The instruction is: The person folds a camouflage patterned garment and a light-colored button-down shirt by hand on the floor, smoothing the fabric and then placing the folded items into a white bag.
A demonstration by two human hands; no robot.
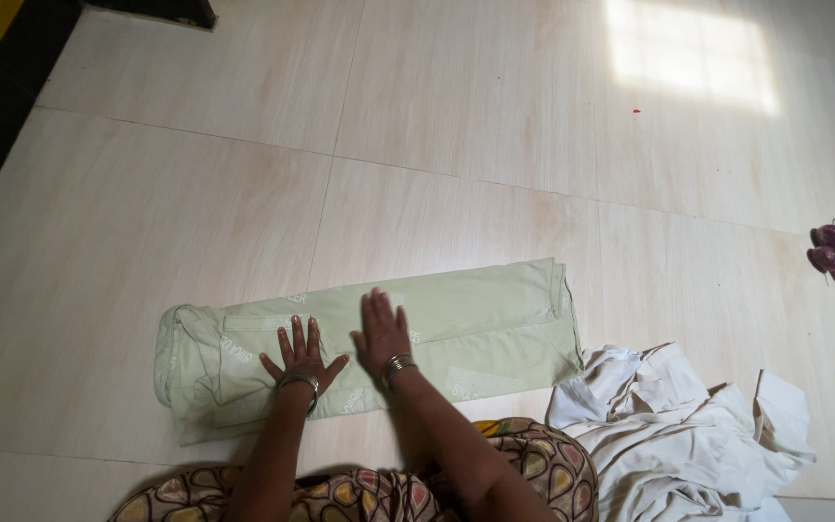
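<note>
Green garment (495,324) lies under both hands (340,353), palms flat, fingers spread.

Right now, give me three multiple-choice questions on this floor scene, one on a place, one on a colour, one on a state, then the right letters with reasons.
1. Where does the white cloth lie, as seen from the head camera?
A. to the right of the green garment
B. on top of the green garment
C. far up by the black strip

2. What colour is the garment under the hands?
A. red
B. pale green
C. dark blue

3. How are the left hand and right hand placed?
A. lifted in the air
B. clenched around a cup
C. pressed flat on the garment, fingers spread

Answers:
1 A, the crumpled white cloth sits at the garment's right end on the tiled floor.
2 B, the folded fabric is light green.
3 C, both palms lie open on the fabric.
</note>
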